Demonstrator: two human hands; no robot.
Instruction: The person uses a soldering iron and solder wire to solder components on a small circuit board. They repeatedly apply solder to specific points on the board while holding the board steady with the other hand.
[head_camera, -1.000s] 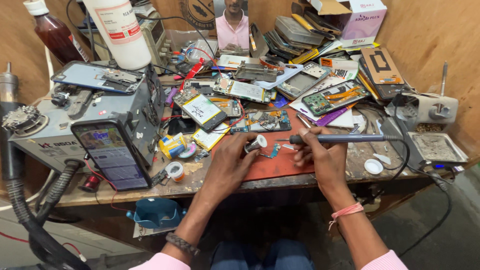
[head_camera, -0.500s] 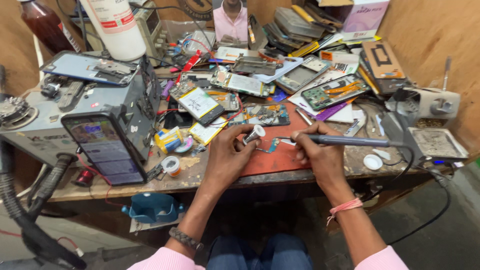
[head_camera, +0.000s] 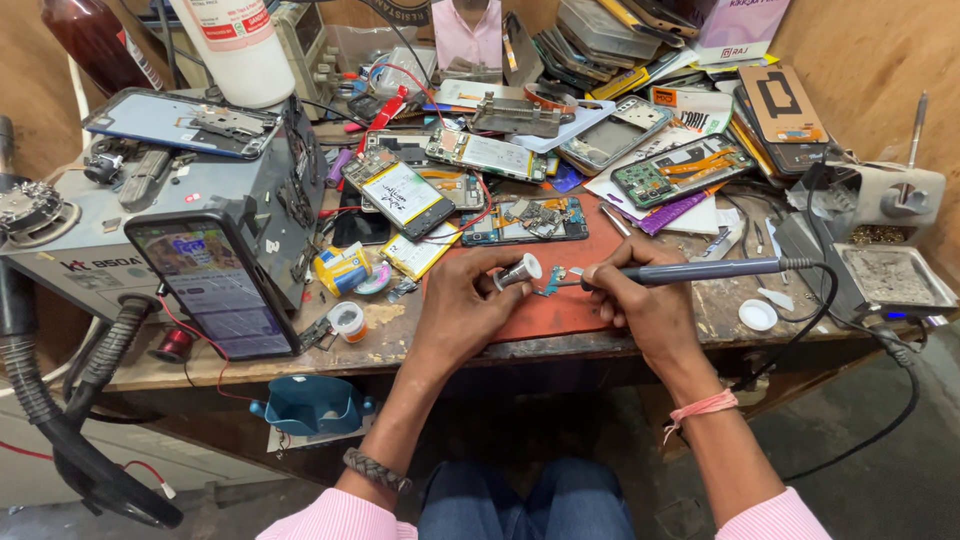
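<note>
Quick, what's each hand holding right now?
Left hand: closed on a small silver solder spool.
Right hand: closed on a dark pen-shaped soldering iron.

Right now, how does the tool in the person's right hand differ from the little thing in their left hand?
The soldering iron in the right hand is long, slim and dark, trailing a black cable; the small spool in the left hand is short, stubby and silvery with a white end, with no cable. The soldering iron lies nearly level, held like a pen; the small spool is pinched at the fingertips. Both point toward the tiny blue part on the red mat.
</note>
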